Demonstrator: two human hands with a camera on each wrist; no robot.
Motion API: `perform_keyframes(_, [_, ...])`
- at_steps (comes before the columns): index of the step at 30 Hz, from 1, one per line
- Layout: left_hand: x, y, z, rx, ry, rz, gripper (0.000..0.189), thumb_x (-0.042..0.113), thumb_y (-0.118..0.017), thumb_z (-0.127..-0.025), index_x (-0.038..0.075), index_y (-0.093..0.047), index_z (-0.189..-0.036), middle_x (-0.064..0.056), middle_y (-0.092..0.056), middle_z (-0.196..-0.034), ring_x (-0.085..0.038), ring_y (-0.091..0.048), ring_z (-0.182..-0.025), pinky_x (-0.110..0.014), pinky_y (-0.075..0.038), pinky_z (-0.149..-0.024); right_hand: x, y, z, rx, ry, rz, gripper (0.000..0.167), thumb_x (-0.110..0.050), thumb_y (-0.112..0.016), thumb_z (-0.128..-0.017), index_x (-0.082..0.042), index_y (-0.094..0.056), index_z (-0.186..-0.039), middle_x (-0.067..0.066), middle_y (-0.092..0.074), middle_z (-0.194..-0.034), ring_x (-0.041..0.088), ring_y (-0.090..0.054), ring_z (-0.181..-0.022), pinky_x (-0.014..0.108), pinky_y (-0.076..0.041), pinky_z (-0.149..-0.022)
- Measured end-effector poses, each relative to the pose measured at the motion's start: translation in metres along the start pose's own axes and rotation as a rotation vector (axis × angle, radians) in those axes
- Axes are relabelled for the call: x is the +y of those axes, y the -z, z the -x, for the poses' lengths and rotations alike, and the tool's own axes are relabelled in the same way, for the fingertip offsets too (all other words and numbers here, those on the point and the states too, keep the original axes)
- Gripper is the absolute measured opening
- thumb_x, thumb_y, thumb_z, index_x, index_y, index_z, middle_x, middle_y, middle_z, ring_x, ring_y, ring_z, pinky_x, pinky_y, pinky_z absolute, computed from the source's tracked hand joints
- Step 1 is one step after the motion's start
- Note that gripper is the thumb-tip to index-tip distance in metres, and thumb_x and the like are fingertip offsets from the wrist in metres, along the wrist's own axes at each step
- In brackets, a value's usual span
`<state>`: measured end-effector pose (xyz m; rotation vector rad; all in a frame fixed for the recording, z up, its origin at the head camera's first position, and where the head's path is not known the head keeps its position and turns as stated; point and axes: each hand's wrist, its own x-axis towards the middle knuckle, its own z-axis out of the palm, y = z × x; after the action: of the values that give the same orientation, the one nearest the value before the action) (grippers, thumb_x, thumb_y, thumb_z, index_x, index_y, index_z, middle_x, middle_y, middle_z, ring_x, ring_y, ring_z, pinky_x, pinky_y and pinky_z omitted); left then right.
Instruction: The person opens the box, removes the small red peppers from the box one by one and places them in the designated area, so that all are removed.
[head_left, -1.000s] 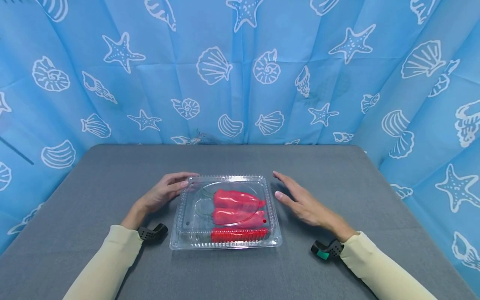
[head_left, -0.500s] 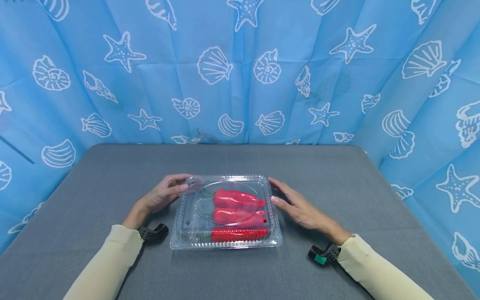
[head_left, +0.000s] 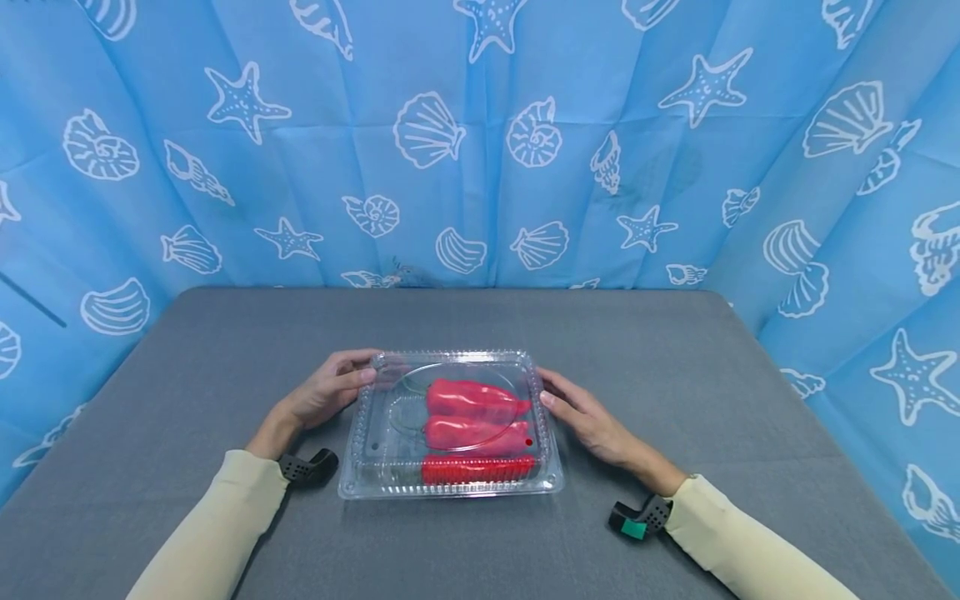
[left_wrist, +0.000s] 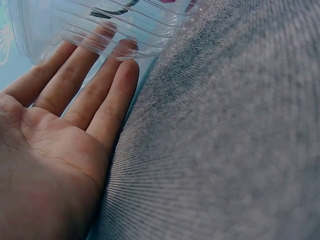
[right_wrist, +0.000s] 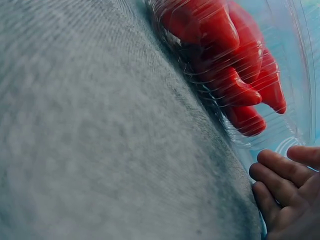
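A clear plastic clamshell box lies on the grey table with its lid down. Red peppers with green stems show through the lid. My left hand is at the box's far left corner, thumb by the edge; in the left wrist view its fingers stretch out nearly straight, tips along the ribbed wall. At the right side is my right hand, thumb tip against the edge. The right wrist view has its fingers relaxed close to the wall, with several pepper tips inside.
The grey cloth-covered table runs back to a blue curtain printed with white shells and starfish. Both wrists wear black bands with small black devices.
My right hand has moved left from beside the box until its fingers meet the right edge. The left hand has drawn back very slightly; the box has stayed in place.
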<state>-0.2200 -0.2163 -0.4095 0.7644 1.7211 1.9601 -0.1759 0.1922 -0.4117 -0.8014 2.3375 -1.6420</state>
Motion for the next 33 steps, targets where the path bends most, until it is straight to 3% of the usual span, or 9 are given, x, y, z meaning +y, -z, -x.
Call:
perform_keyframes(2, [-0.001, 0.001, 0.001, -0.005, -0.002, 0.004, 0.043, 0.016, -0.055, -0.102, 0.001, -0.055, -0.143, -0.006, -0.065, -0.135, -0.020, -0.059, -0.127, -0.037, -0.049, -0.108, 0.001, -0.001, 0.000, 0.004, -0.001, -0.005, 0.053, -0.017, -0.044, -0.107, 0.006, -0.034, -0.154, 0.028, -0.041, -0.153, 0.044, -0.036, -0.142, 0.028, -0.031, -0.116])
perform_keyframes(7, [-0.002, 0.001, 0.002, -0.013, 0.007, 0.015, 0.047, 0.017, -0.053, -0.103, -0.004, -0.049, -0.145, -0.007, -0.064, -0.135, -0.023, -0.059, -0.127, -0.038, -0.049, -0.108, 0.001, -0.002, 0.000, -0.008, 0.002, -0.010, 0.054, -0.018, -0.044, -0.107, 0.004, -0.033, -0.155, 0.028, -0.041, -0.153, 0.044, -0.039, -0.140, 0.032, -0.034, -0.115])
perform_keyframes(14, [-0.001, 0.001, 0.002, 0.012, 0.014, -0.009, 0.044, 0.021, -0.053, -0.103, 0.002, -0.054, -0.142, -0.005, -0.065, -0.131, -0.023, -0.060, -0.124, -0.036, -0.051, -0.106, 0.003, -0.002, 0.000, -0.028, 0.038, -0.063, 0.054, -0.012, -0.046, -0.105, 0.006, -0.032, -0.154, 0.031, -0.044, -0.149, 0.047, -0.042, -0.137, 0.021, -0.039, -0.110])
perform_keyframes(20, [0.001, 0.001, 0.002, 0.008, 0.029, 0.010, 0.036, 0.021, -0.051, -0.103, 0.009, -0.059, -0.137, -0.005, -0.065, -0.130, -0.021, -0.061, -0.123, -0.034, -0.050, -0.106, 0.004, -0.002, 0.000, -0.014, 0.018, -0.062, 0.056, -0.013, -0.047, -0.104, 0.006, -0.032, -0.154, 0.031, -0.042, -0.151, 0.046, -0.042, -0.137, 0.021, -0.038, -0.110])
perform_keyframes(25, [0.001, 0.002, 0.002, -0.011, 0.020, 0.016, 0.038, 0.021, -0.052, -0.104, 0.007, -0.057, -0.139, -0.005, -0.065, -0.131, -0.021, -0.061, -0.123, -0.034, -0.050, -0.106, 0.001, -0.001, 0.001, -0.013, -0.003, -0.053, 0.057, -0.015, -0.049, -0.103, 0.003, -0.033, -0.155, 0.027, -0.042, -0.153, 0.045, -0.042, -0.138, 0.021, -0.038, -0.110])
perform_keyframes(28, [0.000, 0.005, 0.003, -0.030, 0.009, 0.076, 0.037, 0.017, -0.051, -0.104, 0.007, -0.058, -0.139, -0.005, -0.065, -0.132, -0.018, -0.061, -0.122, -0.033, -0.049, -0.107, 0.000, -0.001, 0.001, -0.013, -0.008, -0.048, 0.057, -0.016, -0.049, -0.103, 0.002, -0.033, -0.155, 0.026, -0.043, -0.152, 0.044, -0.042, -0.138, 0.022, -0.039, -0.109])
perform_keyframes(33, [-0.001, 0.013, 0.005, -0.066, 0.007, 0.199, 0.041, 0.003, -0.041, -0.103, 0.003, -0.056, -0.142, -0.010, -0.064, -0.135, -0.020, -0.060, -0.126, -0.034, -0.047, -0.110, 0.000, -0.001, 0.001, -0.013, -0.020, -0.048, 0.057, -0.017, -0.050, -0.103, 0.001, -0.034, -0.155, 0.024, -0.043, -0.152, 0.043, -0.042, -0.138, 0.033, -0.039, -0.113])
